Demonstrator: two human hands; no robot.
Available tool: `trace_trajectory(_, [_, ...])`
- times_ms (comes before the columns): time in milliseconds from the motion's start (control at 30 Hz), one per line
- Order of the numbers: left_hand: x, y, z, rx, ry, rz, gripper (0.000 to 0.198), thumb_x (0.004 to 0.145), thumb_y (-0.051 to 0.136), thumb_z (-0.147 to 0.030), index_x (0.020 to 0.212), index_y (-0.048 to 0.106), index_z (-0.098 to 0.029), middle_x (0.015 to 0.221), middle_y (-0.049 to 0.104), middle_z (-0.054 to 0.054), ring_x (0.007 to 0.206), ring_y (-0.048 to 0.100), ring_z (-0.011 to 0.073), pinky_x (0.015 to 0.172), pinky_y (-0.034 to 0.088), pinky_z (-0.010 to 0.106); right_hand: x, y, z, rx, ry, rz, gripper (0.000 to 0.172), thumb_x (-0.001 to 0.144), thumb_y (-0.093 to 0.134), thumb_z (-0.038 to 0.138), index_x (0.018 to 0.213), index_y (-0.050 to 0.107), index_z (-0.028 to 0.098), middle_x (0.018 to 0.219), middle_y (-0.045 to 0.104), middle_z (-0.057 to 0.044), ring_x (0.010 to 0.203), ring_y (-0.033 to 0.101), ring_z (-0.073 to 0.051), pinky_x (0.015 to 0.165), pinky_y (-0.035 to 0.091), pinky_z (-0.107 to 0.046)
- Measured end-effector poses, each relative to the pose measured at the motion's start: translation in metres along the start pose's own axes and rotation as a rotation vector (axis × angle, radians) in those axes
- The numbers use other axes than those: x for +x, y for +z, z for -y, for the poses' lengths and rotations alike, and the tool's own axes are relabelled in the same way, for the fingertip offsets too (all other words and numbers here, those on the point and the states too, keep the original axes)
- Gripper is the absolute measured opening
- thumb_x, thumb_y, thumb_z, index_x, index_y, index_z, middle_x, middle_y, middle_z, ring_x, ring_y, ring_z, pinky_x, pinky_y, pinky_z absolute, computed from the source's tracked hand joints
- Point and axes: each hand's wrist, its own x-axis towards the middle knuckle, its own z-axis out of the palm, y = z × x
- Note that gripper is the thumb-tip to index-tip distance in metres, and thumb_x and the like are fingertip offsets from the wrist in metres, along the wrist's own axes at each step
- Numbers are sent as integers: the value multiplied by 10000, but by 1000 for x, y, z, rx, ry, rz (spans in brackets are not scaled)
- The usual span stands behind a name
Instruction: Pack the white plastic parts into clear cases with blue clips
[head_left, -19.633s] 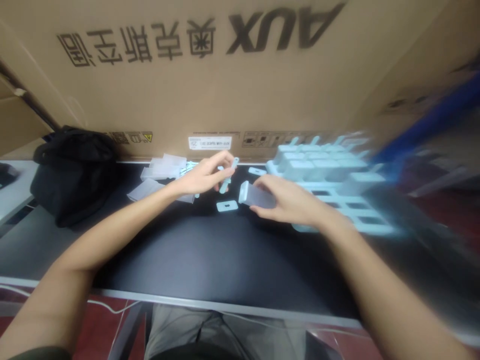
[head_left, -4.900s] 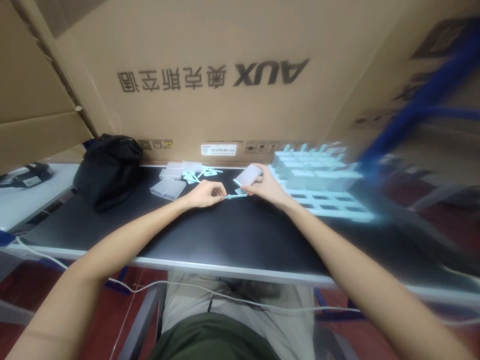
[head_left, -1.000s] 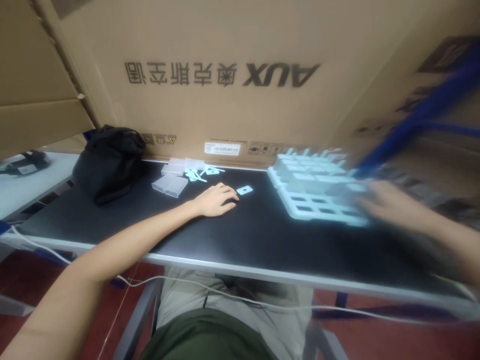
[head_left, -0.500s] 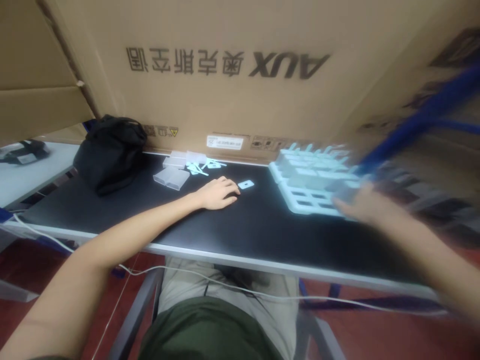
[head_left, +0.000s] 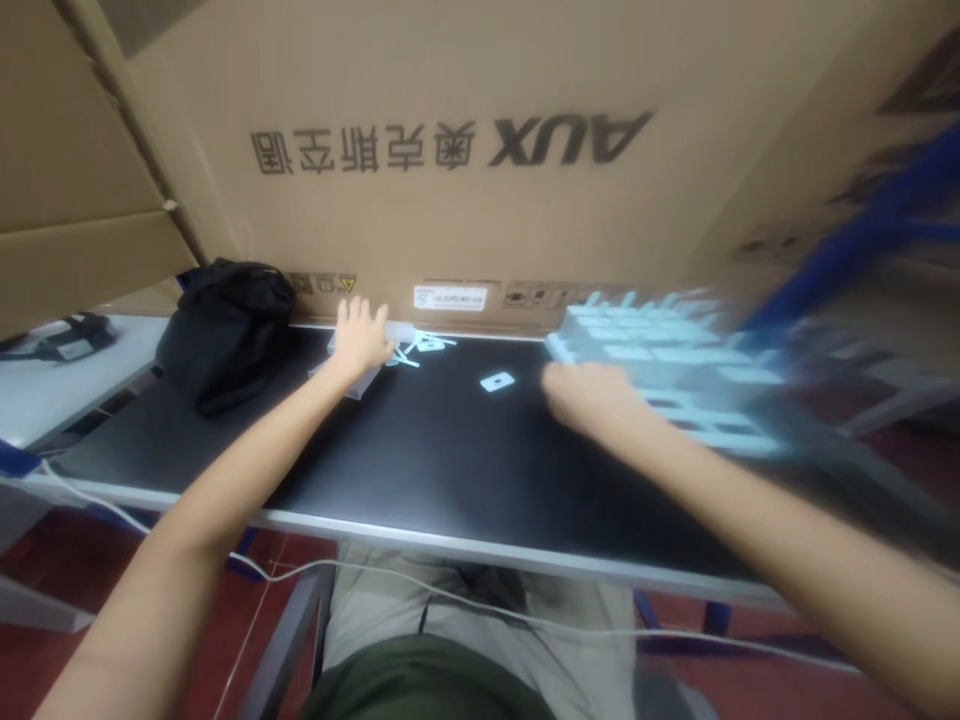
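My left hand (head_left: pixel 361 336) reaches to the back of the black table (head_left: pixel 420 450), fingers stretched out over a pile of clear plastic boxes (head_left: pixel 352 378). Several thin pale-blue sticks (head_left: pixel 421 345) lie just right of that hand. My right hand (head_left: pixel 581 395) hovers low over the table, blurred, left of a pale-blue tray (head_left: pixel 675 360) with rectangular slots; its fingers are smeared and I cannot make out whether it holds anything. A small pale-blue flat piece (head_left: pixel 497 381) with a hole lies between the two hands.
A large cardboard box (head_left: pixel 450 150) printed AUX stands along the table's back edge. A black bag (head_left: pixel 229 330) sits at the back left. A white cable (head_left: pixel 375 580) hangs below the front edge. A blue bar (head_left: pixel 862 240) slants at the right.
My left hand has moved from beside the flat piece back and left onto the clear boxes. My right hand has swung left from the tray's right side to its left edge.
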Motion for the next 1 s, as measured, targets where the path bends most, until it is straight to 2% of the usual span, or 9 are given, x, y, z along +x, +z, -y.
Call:
trace_trajectory(100, [19,7,-1,80,24,158,628,931,616,-454,1449,591,-99,1621,449,248,1574,277,398,1279,164,566,15,2,36,-49,-111,11,462,911,491,62,1331,682,94,1217,727,-266,1094,746,-334,901,571,-423])
trace_trajectory(167, [31,8,-5,117,42,207,556,909,638,-439,1348,670,-98,1587,490,246,1553,300,396,1268,186,553,22,5,44,-62,-181,27,470,917,479,49,1332,687,120,1270,720,-232,1112,735,-310,903,569,-396])
trace_trajectory(333, [51,4,-14,126,36,238,448,862,672,-321,1232,720,-74,1414,634,255,1398,460,399,1177,299,500,28,18,41,-44,-242,-3,371,947,442,46,1134,754,121,1176,741,-209,1163,680,-302,905,569,-368])
trace_trajectory(533, [57,-1,-20,70,-8,302,529,840,706,-267,1318,642,-49,1268,710,267,1305,547,379,1078,372,439,34,40,25,93,-237,-136,340,1043,422,173,1179,730,129,1237,689,-190,1195,630,-289,967,555,-377])
trace_trajectory(700, [65,-15,-24,24,-30,297,587,761,801,-367,1262,677,-89,1311,683,269,1292,556,402,1078,397,462,44,55,9,265,-262,-253,288,1036,447,161,1200,683,170,1154,709,-122,1098,668,-223,982,524,-338])
trace_trajectory(767, [67,-22,-27,-9,-24,271,626,734,825,-447,1234,684,-98,1327,663,268,1305,545,421,1086,406,475,47,60,4,332,-260,-295,216,1031,464,188,1131,656,183,1040,716,-95,972,685,-212,881,530,-325])
trace_trajectory(867, [60,-28,-39,-79,4,200,758,772,778,-591,1323,594,-104,1379,614,257,1301,564,415,1067,445,467,52,65,-2,421,-261,-334,72,994,531,239,980,595,208,847,670,-41,754,640,-194,704,478,-305])
trace_trajectory(933, [48,-25,-54,-214,30,158,777,824,708,-660,1364,500,-141,1337,631,217,1200,636,372,965,507,432,54,68,-4,475,-292,-340,63,940,577,219,881,555,221,806,636,-24,707,606,-177,681,452,-294])
trace_trajectory(1000, [31,-15,-73,-565,63,98,699,836,722,-640,1291,456,-181,1164,683,153,1039,687,328,846,534,403,54,68,-5,525,-339,-333,100,885,583,159,824,535,221,817,621,-24,703,595,-159,695,457,-284])
